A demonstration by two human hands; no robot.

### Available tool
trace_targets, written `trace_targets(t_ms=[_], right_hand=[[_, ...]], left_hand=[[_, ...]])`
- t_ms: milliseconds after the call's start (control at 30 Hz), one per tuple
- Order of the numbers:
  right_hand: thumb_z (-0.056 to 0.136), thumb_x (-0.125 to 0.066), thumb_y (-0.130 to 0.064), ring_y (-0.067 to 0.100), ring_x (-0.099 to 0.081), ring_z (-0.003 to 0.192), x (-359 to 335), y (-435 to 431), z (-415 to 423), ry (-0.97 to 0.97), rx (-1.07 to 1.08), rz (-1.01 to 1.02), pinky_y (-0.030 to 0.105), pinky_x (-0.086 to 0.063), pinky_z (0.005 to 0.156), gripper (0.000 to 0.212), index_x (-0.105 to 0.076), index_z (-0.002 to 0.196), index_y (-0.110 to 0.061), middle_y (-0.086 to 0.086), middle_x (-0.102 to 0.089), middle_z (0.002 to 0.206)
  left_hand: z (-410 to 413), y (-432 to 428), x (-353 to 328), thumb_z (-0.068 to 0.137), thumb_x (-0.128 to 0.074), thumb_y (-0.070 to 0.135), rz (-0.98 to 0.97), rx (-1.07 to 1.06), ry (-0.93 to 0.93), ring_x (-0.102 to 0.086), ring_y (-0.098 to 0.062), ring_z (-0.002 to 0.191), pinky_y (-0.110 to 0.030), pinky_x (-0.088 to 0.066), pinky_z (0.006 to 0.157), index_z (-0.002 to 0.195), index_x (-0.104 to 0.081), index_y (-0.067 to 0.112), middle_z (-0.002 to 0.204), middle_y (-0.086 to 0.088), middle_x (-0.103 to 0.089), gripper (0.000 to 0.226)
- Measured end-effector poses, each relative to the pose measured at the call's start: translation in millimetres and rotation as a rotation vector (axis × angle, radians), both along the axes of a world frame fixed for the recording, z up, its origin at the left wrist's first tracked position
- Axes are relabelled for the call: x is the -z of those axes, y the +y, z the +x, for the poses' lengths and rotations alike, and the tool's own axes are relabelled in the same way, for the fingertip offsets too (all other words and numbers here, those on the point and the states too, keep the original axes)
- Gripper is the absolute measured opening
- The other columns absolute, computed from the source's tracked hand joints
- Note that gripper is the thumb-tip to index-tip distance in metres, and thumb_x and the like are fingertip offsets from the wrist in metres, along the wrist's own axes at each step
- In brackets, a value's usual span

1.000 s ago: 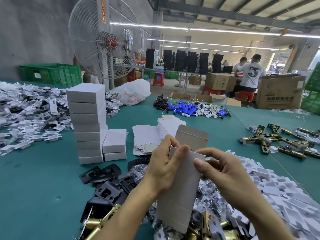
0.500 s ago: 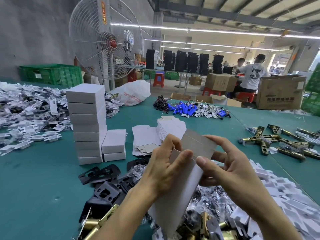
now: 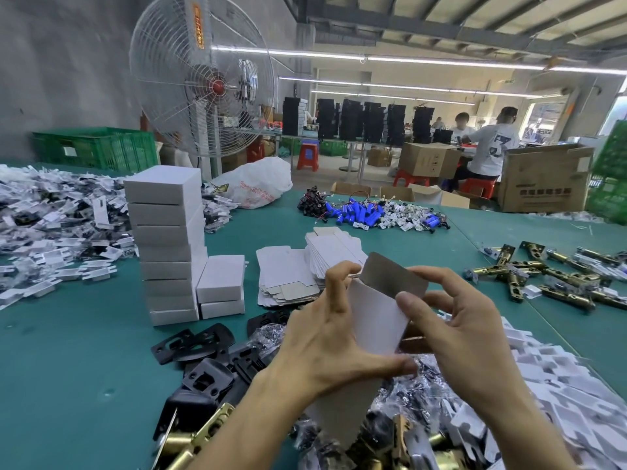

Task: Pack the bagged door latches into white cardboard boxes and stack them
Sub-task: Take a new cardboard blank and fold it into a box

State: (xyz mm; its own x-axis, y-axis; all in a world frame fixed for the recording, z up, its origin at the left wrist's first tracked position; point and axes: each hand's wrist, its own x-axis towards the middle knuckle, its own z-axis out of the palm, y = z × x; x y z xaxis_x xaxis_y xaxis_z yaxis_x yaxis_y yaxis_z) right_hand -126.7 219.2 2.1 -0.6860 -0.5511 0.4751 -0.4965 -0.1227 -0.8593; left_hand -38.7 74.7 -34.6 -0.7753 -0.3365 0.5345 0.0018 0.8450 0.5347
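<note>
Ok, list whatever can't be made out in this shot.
Head view, the only one:
- Inside of the white box: hidden by its own front wall and flap, and by the left hand and right hand gripping it.
- Bagged latches: blurred, partly covered by both hands, cut off by the bottom edge.
- Stack of boxes: closed, contents unseen.
- Print on the plastic bag: too small to read.

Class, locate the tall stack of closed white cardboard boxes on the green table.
The tall stack of white cardboard boxes stands left of centre in the head view, a shorter two-box stack beside its right, black metal plates in front.
</note>
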Motion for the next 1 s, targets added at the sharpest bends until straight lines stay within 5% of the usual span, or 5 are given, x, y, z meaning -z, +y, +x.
trace_targets(t_ms=[100,267,433,567,1000], right_hand=[[0.087,-0.071,-0.015,0.028,-0.071,0.057,1,-5,8,0.035,0.027,-0.002,0.052,-0.060,0.057,0.033,-0.064,0.098,-0.045,0.002,-0.073,0.087],[0.092,-0.067,-0.016,0.013,-0.069,0.054,4,-10,18,0.176,0.141,0.013,0.021,-0.053,0.045,0.032,-0.059,0.099,-0.046,-0.009,-0.070,0.089],[0.090,-0.066,-0.034,0.010,-0.070,0.054,7,-14,21,0.167,0.116,0.073,0.038,-0.058,0.052,0.009,-0.067,0.097,-0.040,-0.010,-0.073,0.084],[0.080,-0.058,-0.060,0.012,-0.068,0.053,4,-11,20,0.115,0.083,0.066,0.031,-0.053,0.047,0.025,-0.067,0.092,-0.040,-0.011,-0.073,0.075],[0.080,-0.075,-0.015,0.009,-0.071,0.073,-2,-7,13,-0.277,-0.100,-0.049,0.014,-0.050,0.059,0.019,-0.073,0.098,-0.021,0.004,-0.078,0.089]], left_hand=[[-2,0,0,0.058,-0.064,0.074,0.031,-0.120,-0.033,-0.061,-0.021,0.083,-0.036,-0.049,0.066,0.119,-0.010,0.038,0.105,0.011,-0.052,0.089],[-2,5,-3,0.057,-0.047,0.085,0.038,-0.166,-0.013,-0.053,-0.011,0.081,-0.031,-0.038,0.059,0.114,-0.026,0.039,0.099,0.018,-0.045,0.077],[-1,0,-1,0.066,-0.049,0.086,0.022,-0.111,-0.066,-0.055,-0.013,0.088,-0.038,-0.047,0.069,0.120,-0.026,0.043,0.106,0.019,-0.048,0.073],[-3,0,-1,0.072,-0.055,0.083,-0.007,-0.084,-0.040,-0.058,-0.013,0.096,-0.038,-0.051,0.073,0.134,-0.028,0.039,0.119,0.017,-0.050,0.081],[-5,1,-4,0.075,-0.068,0.057,-0.171,-0.084,0.077,-0.058,-0.019,0.093,-0.039,-0.051,0.073,0.135,-0.034,0.028,0.113,0.003,-0.058,0.075]])
